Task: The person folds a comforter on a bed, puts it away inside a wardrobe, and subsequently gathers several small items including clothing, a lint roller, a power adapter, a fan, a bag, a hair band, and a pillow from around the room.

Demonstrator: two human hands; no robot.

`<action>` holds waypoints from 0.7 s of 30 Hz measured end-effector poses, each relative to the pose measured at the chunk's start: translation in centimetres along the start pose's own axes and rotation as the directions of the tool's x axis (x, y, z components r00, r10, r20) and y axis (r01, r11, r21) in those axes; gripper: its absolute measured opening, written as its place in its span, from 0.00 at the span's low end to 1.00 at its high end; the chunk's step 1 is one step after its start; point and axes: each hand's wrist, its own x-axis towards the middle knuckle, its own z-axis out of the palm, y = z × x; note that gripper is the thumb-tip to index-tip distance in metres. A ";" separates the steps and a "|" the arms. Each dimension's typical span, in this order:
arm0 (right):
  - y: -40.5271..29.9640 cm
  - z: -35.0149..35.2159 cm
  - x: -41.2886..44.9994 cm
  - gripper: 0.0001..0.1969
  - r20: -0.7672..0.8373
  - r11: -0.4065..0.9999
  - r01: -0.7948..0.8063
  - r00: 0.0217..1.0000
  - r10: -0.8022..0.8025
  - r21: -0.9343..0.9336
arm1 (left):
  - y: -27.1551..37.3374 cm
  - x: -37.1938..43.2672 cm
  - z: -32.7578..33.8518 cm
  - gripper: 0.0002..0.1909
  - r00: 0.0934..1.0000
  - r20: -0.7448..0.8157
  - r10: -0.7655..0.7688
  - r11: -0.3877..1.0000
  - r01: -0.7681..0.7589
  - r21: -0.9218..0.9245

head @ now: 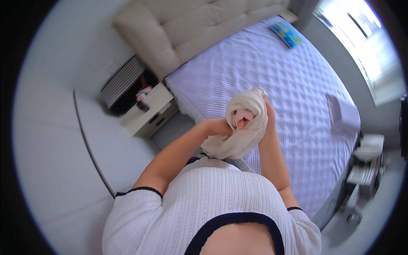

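A bundled cream fabric item (250, 140), twisted into a roll, is held up in front of my chest. My left hand (221, 127) grips its left side, the fingers partly buried in the folds. On the opposite side my right hand (270, 114) clasps the cloth, mostly hidden behind it. Pink material with a small orange piece (241, 123) shows in the opening at the roll's middle; I cannot tell what it is. Beneath and beyond the bundle spreads a bed with a lilac checked cover (296, 127).
A tufted beige headboard (207, 28) closes the bed's far end. At left stands a nightstand (156, 102) beside a black-and-white patterned item (122, 81). On the bed lie a blue printed pillow (287, 34) and a folded pale cloth (344, 114). A blurred chair (361, 175) stands at right.
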 end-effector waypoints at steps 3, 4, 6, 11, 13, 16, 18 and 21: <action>1.7 -0.6 1.3 0.21 -0.117 0.977 -0.205 0.973 0.198 -0.058 | -1.1 -2.7 0.6 0.27 0.999 -0.036 -0.036 0.979 0.043 0.198; 2.5 -0.7 2.5 0.21 0.007 0.959 -0.258 0.966 0.260 -0.121 | -2.0 -4.2 -0.3 0.26 0.979 -0.200 -0.032 0.961 0.085 0.262; 3.8 -1.9 6.2 0.22 0.317 0.922 -0.282 0.878 0.360 -0.264 | -2.8 -7.3 -1.7 0.25 0.883 -0.456 -0.111 0.959 0.216 0.183; 14.4 -3.6 12.1 0.23 -0.281 0.851 -0.463 0.875 0.394 -0.249 | -2.2 -19.9 -3.5 0.24 0.593 -0.805 -0.009 0.951 -0.244 -0.191; 20.3 -3.7 13.6 0.22 -0.272 0.749 -0.562 0.826 0.493 -0.351 | -2.3 -24.3 -4.9 0.24 0.463 -0.886 -0.005 0.901 -0.382 -0.205; 28.8 -4.7 16.5 0.20 -0.311 0.644 -0.679 0.734 0.604 -0.353 | -5.3 -30.0 -8.7 0.21 0.329 -0.942 -0.068 0.868 -0.446 -0.218; 34.3 -6.0 18.4 0.20 -0.344 0.576 -0.712 0.700 0.626 -0.400 | -6.9 -33.7 -11.0 0.21 0.245 -0.965 -0.091 0.869 -0.454 -0.197; 40.2 -6.6 22.1 0.17 -0.468 0.458 -0.762 0.645 0.605 -0.458 | -8.0 -38.6 -15.2 0.19 0.112 -0.983 -0.147 0.899 -0.400 -0.180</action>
